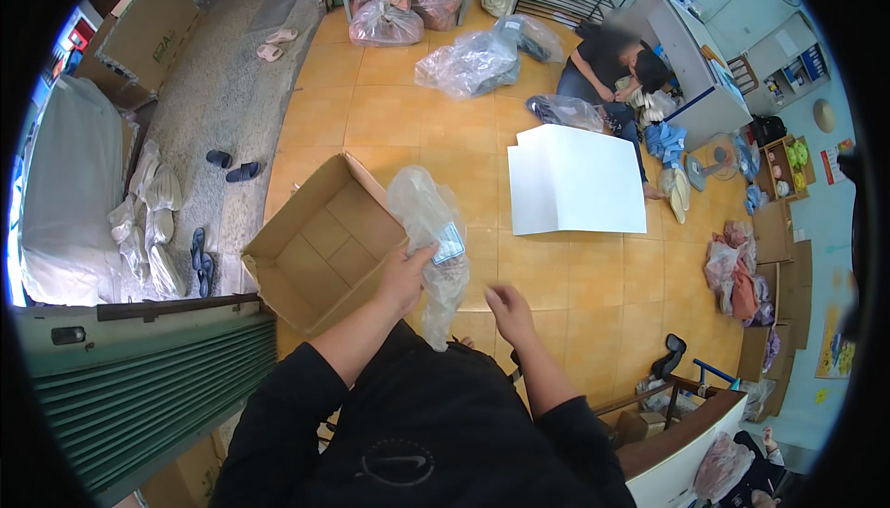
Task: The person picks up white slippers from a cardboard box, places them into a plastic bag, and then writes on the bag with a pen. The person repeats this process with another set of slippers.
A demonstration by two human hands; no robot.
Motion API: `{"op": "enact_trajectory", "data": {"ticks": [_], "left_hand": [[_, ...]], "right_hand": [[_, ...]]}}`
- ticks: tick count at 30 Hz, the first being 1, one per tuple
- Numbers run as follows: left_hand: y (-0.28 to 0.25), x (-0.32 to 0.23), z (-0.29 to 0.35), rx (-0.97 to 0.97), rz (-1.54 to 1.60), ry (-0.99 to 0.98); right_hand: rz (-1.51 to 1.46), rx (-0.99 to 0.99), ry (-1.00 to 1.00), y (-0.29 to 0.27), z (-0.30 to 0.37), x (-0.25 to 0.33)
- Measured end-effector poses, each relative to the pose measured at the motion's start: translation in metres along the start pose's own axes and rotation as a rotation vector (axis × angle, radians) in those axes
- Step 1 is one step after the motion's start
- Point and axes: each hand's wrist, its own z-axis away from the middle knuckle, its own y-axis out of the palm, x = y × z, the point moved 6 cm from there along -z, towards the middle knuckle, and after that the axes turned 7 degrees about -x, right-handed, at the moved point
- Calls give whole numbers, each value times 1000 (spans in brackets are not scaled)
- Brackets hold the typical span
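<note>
My left hand is closed on a clear plastic bag, gripping it near a white and blue label. The bag hangs crumpled, its lower end reaching down in front of my body; I cannot make out what it contains. Just left of that hand, an open cardboard box stands tilted on the floor, and its bottom shows bare. My right hand is apart from the bag, to its right over the floor tiles. Its fingers are loosely bent and slightly blurred, with the thumb standing off and nothing visible in them.
A large white board lies ahead to the right. Behind it a person sits on the floor among bagged goods. Filled plastic bags lie farther back. A fan and cardboard boxes line the right; a green shutter borders the left.
</note>
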Motion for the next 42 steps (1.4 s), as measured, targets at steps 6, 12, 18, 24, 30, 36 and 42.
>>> {"op": "enact_trajectory", "data": {"ticks": [6, 12, 18, 24, 30, 36, 42], "left_hand": [[-21, -5, -24, -41, -192, -96], [-43, -37, -49, -66, -1292, 515], [-123, -7, -67, 187, -1741, 789], [-254, 120, -25, 98, -1825, -387], [-237, 51, -8, 779, -2309, -284], [-215, 74, -6, 571, -1709, -261], [-251, 139, -53, 703, -1381, -277]], "right_hand": [[-72, 265, 806, 11, 159, -234], [-41, -4, 810, -19, 187, -209], [312, -50, 645, -24, 168, -173], [340, 187, 489, 22, 140, -163], [422, 142, 592, 31, 141, -148], [333, -59, 765, 0, 128, -129], [443, 97, 576, 34, 99, -101]]}}
